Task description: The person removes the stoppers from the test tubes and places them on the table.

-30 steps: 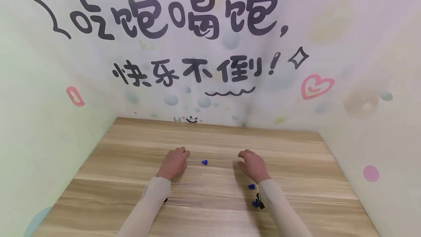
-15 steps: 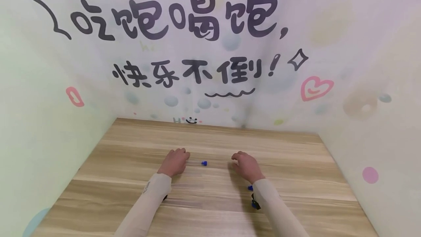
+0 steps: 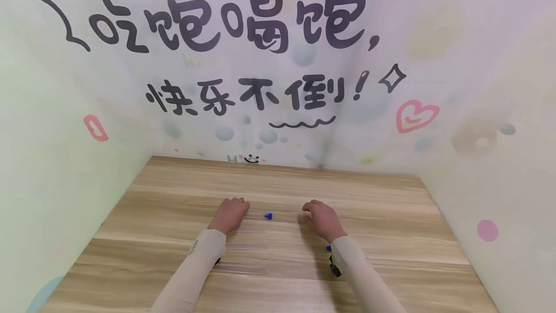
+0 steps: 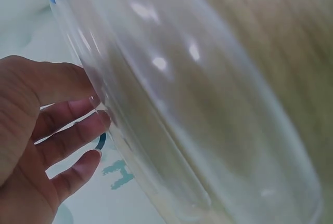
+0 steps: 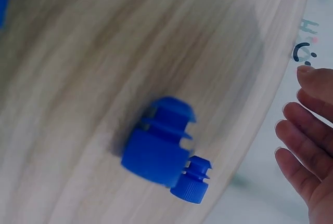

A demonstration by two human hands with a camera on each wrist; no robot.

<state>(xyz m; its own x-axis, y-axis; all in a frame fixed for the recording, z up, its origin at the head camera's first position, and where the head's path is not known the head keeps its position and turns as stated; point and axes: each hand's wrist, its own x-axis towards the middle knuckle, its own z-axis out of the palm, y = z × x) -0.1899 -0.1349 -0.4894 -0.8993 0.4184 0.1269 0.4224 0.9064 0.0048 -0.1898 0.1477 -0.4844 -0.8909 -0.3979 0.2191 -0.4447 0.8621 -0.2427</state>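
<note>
Several clear tubes (image 3: 245, 246) lie side by side on the table, faint in the head view. My left hand (image 3: 229, 215) is at the farthest one, its fingers loosely bent. In the left wrist view, a large clear tube (image 4: 208, 89) crosses in front of the fingertips, so contact cannot be told. A blue cap (image 3: 269, 216) sits off that tube's right end. My right hand (image 3: 323, 219) hovers to its right, fingers loosely spread and holding nothing. Below that hand lie loose blue caps; the right wrist view shows a large cap (image 5: 157, 141) and a smaller cap (image 5: 191, 180).
The wood-grain table (image 3: 173, 182) ends at a printed wall (image 3: 278, 144) with dark lettering. Pale walls stand to the left and right. Dark wrist-worn devices (image 3: 334, 267) partly hide things beneath the right arm.
My right hand has moved left, nearer to the far blue cap, and its forearm now covers more of the near caps. The left hand has stayed in place.
</note>
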